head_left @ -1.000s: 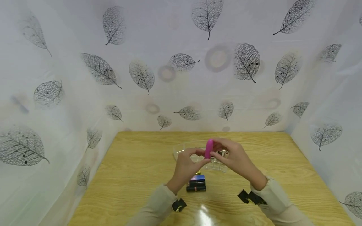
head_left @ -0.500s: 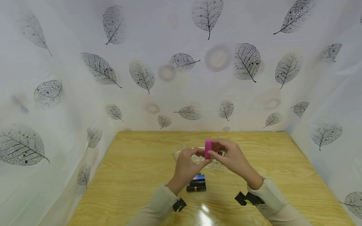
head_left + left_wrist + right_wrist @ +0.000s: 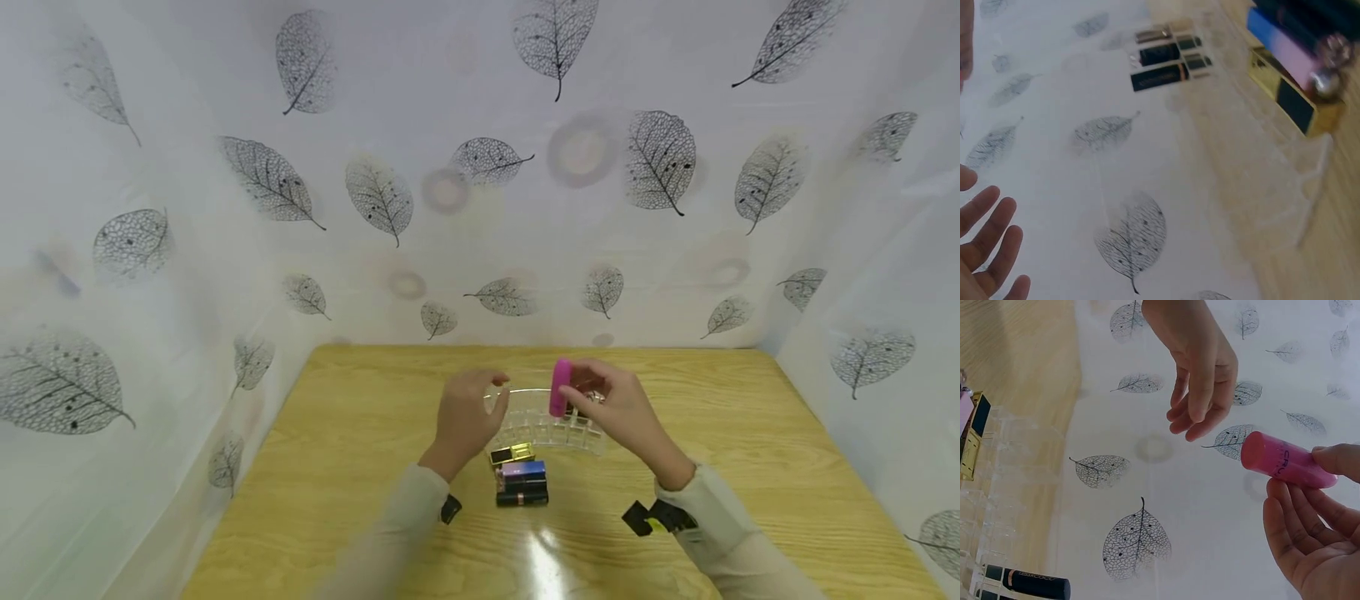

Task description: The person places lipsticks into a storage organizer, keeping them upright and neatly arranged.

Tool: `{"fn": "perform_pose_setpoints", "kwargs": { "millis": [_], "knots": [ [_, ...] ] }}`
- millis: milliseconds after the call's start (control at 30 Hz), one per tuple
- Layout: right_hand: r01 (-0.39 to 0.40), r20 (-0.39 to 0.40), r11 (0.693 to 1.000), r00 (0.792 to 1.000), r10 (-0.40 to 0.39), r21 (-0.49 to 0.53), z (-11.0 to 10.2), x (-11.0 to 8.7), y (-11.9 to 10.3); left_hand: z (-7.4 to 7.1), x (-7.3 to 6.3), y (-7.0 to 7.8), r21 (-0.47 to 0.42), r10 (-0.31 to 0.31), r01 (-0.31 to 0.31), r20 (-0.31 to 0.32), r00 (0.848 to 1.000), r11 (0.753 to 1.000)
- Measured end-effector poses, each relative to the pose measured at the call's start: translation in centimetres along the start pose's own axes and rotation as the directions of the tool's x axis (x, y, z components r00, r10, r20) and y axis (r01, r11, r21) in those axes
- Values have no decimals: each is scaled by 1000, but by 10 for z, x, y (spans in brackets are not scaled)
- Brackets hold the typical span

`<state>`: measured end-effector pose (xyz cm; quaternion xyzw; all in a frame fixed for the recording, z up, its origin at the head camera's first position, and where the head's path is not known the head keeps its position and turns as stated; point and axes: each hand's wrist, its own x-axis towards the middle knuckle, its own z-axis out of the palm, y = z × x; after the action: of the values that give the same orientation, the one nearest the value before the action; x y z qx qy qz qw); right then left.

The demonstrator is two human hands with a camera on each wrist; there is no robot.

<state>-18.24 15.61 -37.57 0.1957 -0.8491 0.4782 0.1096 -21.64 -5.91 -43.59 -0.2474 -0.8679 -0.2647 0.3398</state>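
Since half a second ago, the left hand [image 3: 467, 417] has drawn back from the pink lipstick tube [image 3: 559, 387] toward the desk's left edge, leaving it to the right hand [image 3: 618, 410] alone. Pale sheeting [image 3: 495, 242] printed with dark skeleton leaves rises behind the desk's far edge and along both sides. Below it spreads the yellow wood-grain desk [image 3: 330, 467], glare showing near its front edge. Both arms reach in from the near edge, in light sleeves [image 3: 712, 517] with dark devices [image 3: 656, 517] at the wrists. Closer to the desk's far edge, about midway between its back corners, stands a clear curved organizer [image 3: 536, 429]; dark lipstick tubes [image 3: 1038, 586] fill slots at its right end. The left hand's thumb and fingers are parted, nothing between them. The right hand pinches the pink tube between thumb and fingers, raised over the organizer, with lettering along its side. Toward the near edge, just before the organizer, a gold lipstick case [image 3: 512, 454], a blue-and-pink tube [image 3: 523, 470] and two black tubes [image 3: 522, 499] lie side by side, the black ones nearest that edge.
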Motion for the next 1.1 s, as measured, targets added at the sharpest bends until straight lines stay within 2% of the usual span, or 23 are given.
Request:
{"fn": "perform_pose_setpoints", "kwargs": {
  "millis": [200, 300, 433, 700, 833, 1100],
  "knots": [
    [-30, -14, 999, 999, 30, -22, 7, 9, 18, 22, 2, -42, 171, -89, 87, 8, 996, 981],
    [-36, -15, 999, 999, 36, -21, 11, 15, 28, 33, -1, -59, 207, -137, 127, 35, 990, 970],
    [-30, -12, 999, 1000, 29, -43, 17, 24, 44, 46, -6, -74, 211, -203, 181, 87, 975, 961],
    [-36, 38, 996, 999, 39, -76, 28, 38, 72, 67, -17, -92, 265, -335, 277, 209, 919, 924],
    [-41, 85, 994, 995, 50, -100, 31, 43, 83, 73, -22, -98, 293, -347, 277, 223, 911, 915],
    [3, 179, 975, 983, 38, -224, 38, 45, 96, 82, -26, -103, 293, -363, 297, 203, 910, 909]
  ]
}}
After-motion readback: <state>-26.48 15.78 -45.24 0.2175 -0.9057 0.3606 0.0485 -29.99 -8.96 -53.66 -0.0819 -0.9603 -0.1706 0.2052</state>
